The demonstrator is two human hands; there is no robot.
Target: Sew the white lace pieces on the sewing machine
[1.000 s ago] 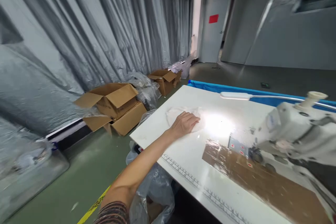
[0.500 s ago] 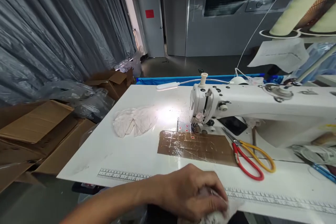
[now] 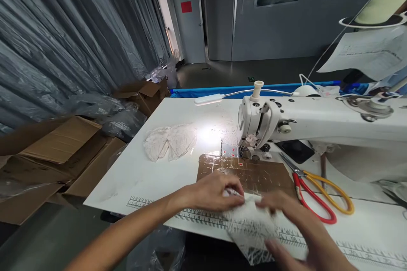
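Both hands grip one white mesh piece (image 3: 254, 228) at the desk's (image 3: 133, 178) near edge: the left hand (image 3: 213, 192) pinches its upper corner, the right hand (image 3: 292, 224) closes on its right side. It is not yet under the sewing machine's (image 3: 318, 123) needle, so stitching looks unstarted. A pile of similar pieces (image 3: 170, 140) lies toward the far left corner; scissors (image 3: 318, 197) lie to the right.

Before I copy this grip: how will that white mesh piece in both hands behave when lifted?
Probably floppy: the white mesh piece droops over the table edge between left hand and right hand. Likely very light, since it looks thin and see-through. It may snag.
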